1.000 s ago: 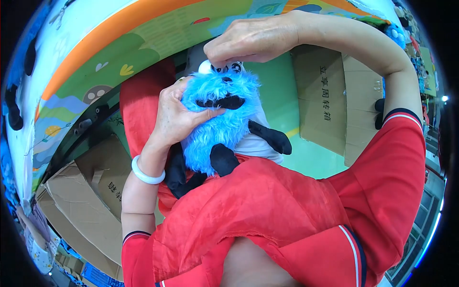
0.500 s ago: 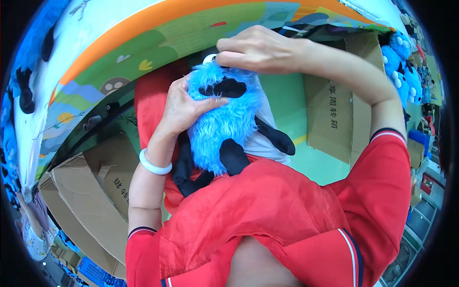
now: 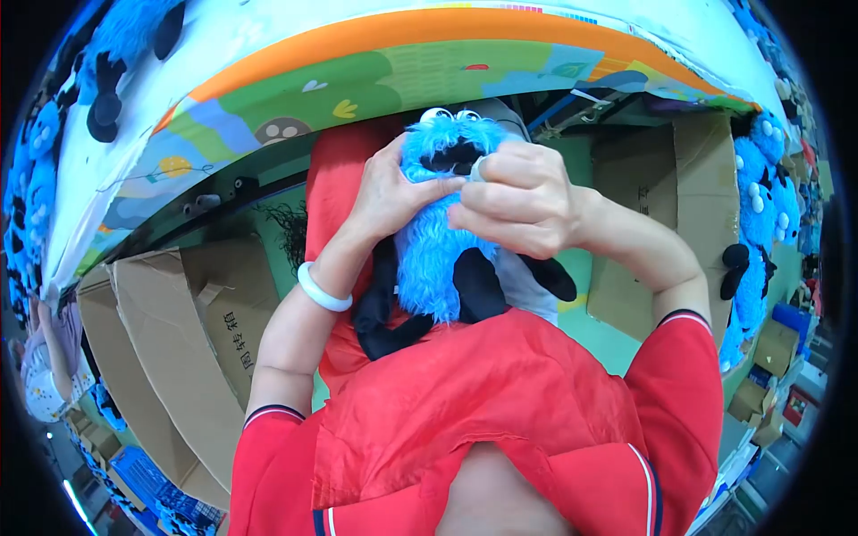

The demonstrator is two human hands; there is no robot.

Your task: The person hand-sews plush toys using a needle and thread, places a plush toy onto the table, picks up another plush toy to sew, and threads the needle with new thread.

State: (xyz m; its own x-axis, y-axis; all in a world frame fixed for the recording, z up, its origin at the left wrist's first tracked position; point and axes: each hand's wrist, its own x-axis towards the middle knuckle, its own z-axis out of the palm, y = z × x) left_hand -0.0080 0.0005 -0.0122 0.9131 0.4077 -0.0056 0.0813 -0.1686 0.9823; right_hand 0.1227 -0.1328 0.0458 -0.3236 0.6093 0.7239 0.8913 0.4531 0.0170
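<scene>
A furry blue plush toy (image 3: pixel 429 259) with white bulging eyes, a black mouth and black limbs rests upright on my lap, leaning on the red apron. My left hand (image 3: pixel 386 192) grips its side beside the mouth, thumb across the front. My right hand (image 3: pixel 523 198) is closed in a pinch just in front of the toy's mouth and covers part of its right side. A pale band (image 3: pixel 479 168) shows at a right-hand finger. Whatever those fingertips hold, if anything, is too small or hidden to make out.
A table edge with a colourful printed cover (image 3: pixel 402 76) curves ahead of me. Cardboard boxes stand at left (image 3: pixel 170 322) and right (image 3: pixel 661 205). More blue plush toys (image 3: pixel 755 205) are piled at far right, and others lie at upper left. Another person's arm (image 3: pixel 55 348) shows at far left.
My right hand has come down from above the toy's eyes to the front of its mouth. My left hand keeps its hold on the toy. The camera view has shifted.
</scene>
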